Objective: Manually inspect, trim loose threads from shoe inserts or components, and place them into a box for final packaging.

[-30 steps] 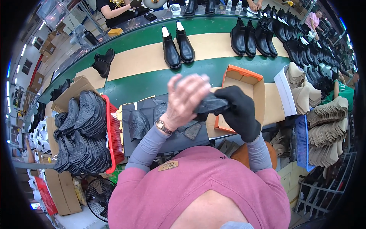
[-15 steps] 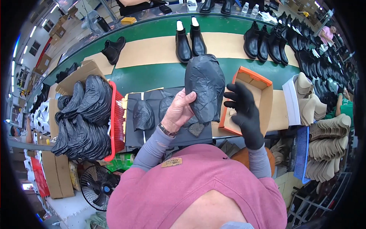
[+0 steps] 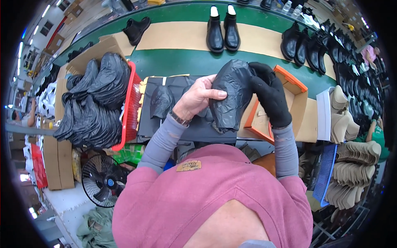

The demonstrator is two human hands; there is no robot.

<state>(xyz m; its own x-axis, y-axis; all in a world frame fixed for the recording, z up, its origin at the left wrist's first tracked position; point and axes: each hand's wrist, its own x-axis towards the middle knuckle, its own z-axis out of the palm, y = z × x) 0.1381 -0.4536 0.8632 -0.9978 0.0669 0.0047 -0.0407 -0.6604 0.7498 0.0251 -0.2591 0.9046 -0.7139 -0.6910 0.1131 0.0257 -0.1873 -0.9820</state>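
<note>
Now the gloved right hand (image 3: 271, 97) is back on the dark crinkled piece (image 3: 231, 93), where half a second ago it was apart from it with its fingers spread and the bare left hand (image 3: 198, 99) was holding it alone. That turns a one-handed hold into a shared one, which I judge makes the piece steadier and lets its far right edge be handled.

The piece is raised above the near side of the counter (image 3: 178, 62), standing roughly upright between the two hands. The left hand pinches its left side — thumb across the near face, the other fingers mostly hidden behind. The right hand's fingers bend around the upper right edge; black glove against dark film, I cannot tell how firmly they press.

Below and to the left, a similar dark piece (image 3: 162, 101) lies on a dark sheet (image 3: 145, 127). Farther left, a red basket (image 3: 131, 111) stands beside a heap of black pieces (image 3: 89, 122). An orange-rimmed box (image 3: 295, 99) sits just right of the gloved hand, and black boots (image 3: 215, 35) stand on the far side.
</note>
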